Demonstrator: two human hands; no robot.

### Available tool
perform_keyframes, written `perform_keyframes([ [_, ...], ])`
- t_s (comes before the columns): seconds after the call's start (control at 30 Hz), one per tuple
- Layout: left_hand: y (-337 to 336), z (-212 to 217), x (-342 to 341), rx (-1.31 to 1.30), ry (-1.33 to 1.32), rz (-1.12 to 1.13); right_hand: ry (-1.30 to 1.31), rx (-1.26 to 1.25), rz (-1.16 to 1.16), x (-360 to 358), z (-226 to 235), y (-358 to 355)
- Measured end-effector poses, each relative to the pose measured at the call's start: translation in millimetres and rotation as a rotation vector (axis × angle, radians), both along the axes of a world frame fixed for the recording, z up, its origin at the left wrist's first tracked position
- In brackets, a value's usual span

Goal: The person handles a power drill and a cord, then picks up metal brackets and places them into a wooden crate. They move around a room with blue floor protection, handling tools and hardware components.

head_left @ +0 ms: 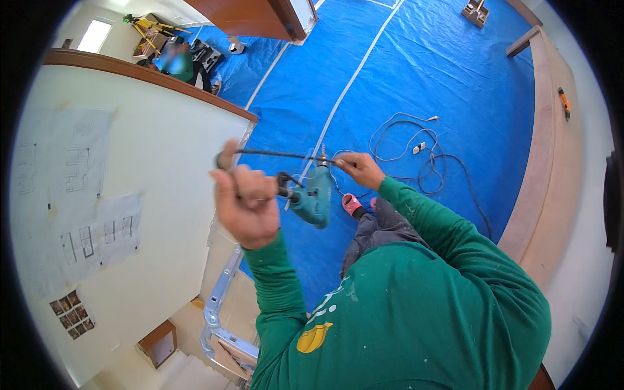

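My left hand (247,205) is raised near the wall's corner, its fingers curled round a black power cord (279,154) and partly smeared by motion. The cord runs taut across to my right hand (364,170), where thumb and fingers pinch it. Between the hands hangs a teal power drill (315,198), its bit (323,151) pointing away from me. The drill's handle end lies right beside my left fingers; whether they also grip it is hidden. A small loop of black cord (286,179) shows there too.
Blue sheeting (364,97) covers the floor, with a loosely coiled extension cord (422,153) on it. A white wall with drawings (84,156) stands left. An orange-handled tool (564,104) lies on a wooden ledge (546,149) at right. Another person (182,62) crouches far left.
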State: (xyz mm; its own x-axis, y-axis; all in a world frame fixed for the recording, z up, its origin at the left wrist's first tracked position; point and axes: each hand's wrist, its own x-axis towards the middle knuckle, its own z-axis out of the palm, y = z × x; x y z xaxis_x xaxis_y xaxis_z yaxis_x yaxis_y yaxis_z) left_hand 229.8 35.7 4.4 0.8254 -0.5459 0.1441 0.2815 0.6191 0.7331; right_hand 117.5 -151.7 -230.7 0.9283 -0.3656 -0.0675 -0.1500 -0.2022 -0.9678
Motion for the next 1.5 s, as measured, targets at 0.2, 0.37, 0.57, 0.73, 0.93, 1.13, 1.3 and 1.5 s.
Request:
perform_keyframes([
  [0.2,19.0,13.3,114.0,-0.162,-0.092,0.116,0.120,0.005,-0.138,-55.7,-89.6,-65.0],
  [0.37,-22.7,13.1,196.3,0.223,-0.227,0.357,0.161,-0.287,0.154,-34.8,-51.2,-99.8],
  [0.57,-65.5,-51.5,303.2,0.303,-0.261,0.402,-0.032,-0.380,0.700,132.9,99.4,-140.7],
  [0.73,-99.7,-93.0,369.8,0.369,-0.257,0.211,-0.299,-0.490,0.846,238.5,222.0,-166.1],
  [0.93,-179.1,-109.3,396.0,0.710,-0.491,0.018,-0.483,-0.734,0.845,399.0,313.4,-202.8],
  [1.13,-245.7,-129.8,436.5,0.019,0.098,-0.292,-0.223,-0.725,0.515,551.5,248.8,-286.1],
  [1.3,-254.5,-190.8,492.9,-0.183,0.553,-0.415,-0.071,-0.553,0.550,569.9,225.8,-302.4],
  [1.5,-268.9,-182.9,546.3,0.056,0.472,-0.612,0.323,-0.483,0.610,585.9,236.4,-298.5],
])
